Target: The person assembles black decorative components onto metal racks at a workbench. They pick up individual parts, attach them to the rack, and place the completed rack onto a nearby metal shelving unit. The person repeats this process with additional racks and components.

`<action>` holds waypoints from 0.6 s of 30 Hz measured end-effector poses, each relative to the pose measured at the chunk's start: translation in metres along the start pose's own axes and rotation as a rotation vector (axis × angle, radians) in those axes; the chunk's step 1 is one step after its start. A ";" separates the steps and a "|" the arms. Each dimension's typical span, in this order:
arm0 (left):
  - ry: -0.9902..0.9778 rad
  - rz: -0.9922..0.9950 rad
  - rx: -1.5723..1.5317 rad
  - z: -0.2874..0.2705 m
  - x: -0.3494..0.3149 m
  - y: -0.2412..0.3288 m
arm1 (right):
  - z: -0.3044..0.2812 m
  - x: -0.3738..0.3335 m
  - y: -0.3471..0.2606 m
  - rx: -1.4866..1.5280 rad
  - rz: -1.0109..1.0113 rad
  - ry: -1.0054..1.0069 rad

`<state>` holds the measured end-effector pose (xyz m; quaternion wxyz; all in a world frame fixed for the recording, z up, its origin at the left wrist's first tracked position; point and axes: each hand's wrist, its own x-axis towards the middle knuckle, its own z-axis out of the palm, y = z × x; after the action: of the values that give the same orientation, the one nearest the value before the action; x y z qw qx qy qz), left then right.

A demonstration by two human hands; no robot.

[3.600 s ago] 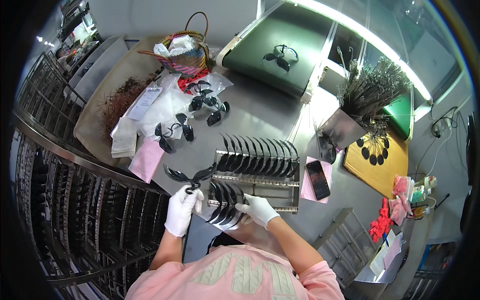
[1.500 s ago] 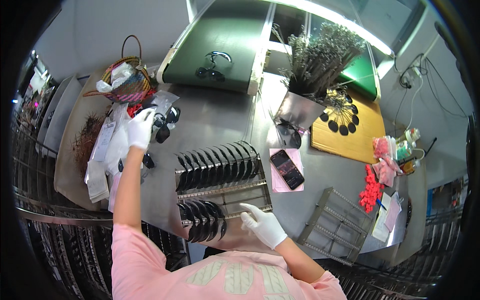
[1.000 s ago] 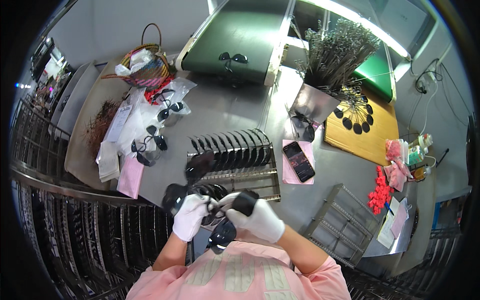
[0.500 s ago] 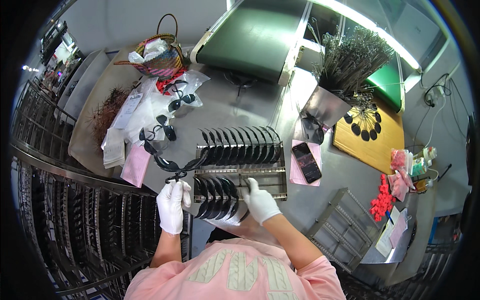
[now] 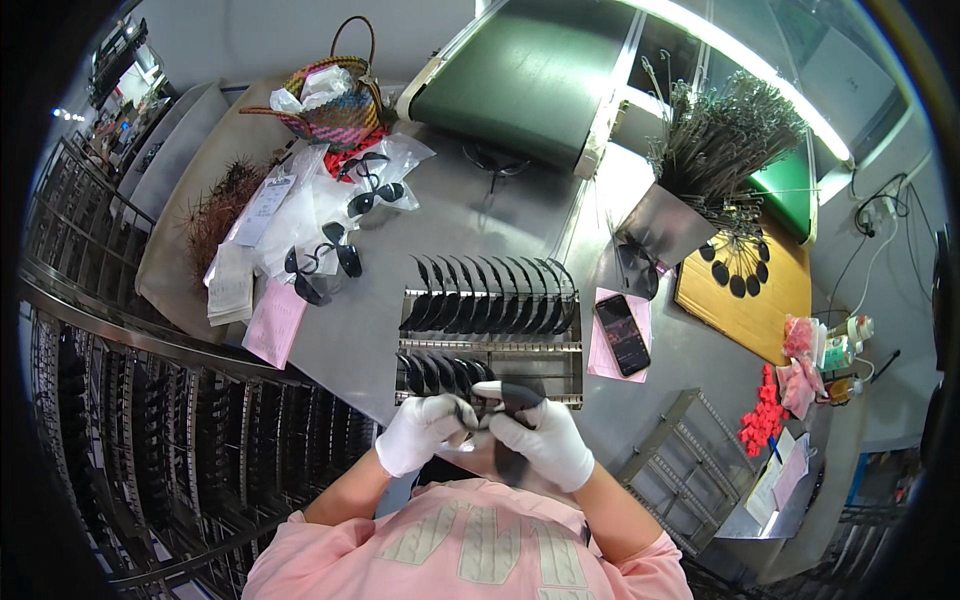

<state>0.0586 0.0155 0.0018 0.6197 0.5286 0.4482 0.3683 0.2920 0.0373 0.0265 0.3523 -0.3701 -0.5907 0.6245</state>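
Note:
Over the near edge of a metal rack, my white-gloved left hand and my white-gloved right hand meet, both closed. They hold a dark sunglass lens piece, one lens above my right fingers and a blurred dark part hanging below. The left fingers pinch at its middle; what exactly they grip is partly hidden. Curved dark lenses fill the rack's far row. Several more dark lenses stand in the left part of its near row, just beyond my left hand.
More dark lens pieces lie on plastic bags at the left, near pink paper and a woven basket. At the right are a phone, a bundle of wire hooks, an upright-tilted rack and red pieces. A green conveyor stands behind.
My left hand has moved right with the dark lens piece, and my right hand has come back from the rack to meet it. The lens piece has turned upright between both hands.

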 end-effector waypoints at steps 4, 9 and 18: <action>0.368 0.084 0.107 -0.009 0.000 -0.006 | -0.004 -0.010 0.019 -0.643 -0.319 0.303; 1.299 0.878 1.952 -0.156 0.010 0.055 | -0.024 -0.021 0.074 -0.041 0.469 0.345; 0.692 -0.001 1.241 -0.309 0.155 0.031 | 0.001 0.019 0.100 -0.824 0.548 0.118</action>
<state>-0.1818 0.2658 -0.0058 0.0265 0.6367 0.7465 0.1913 0.2819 0.0483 -0.0743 0.0324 -0.6548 -0.6486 0.3867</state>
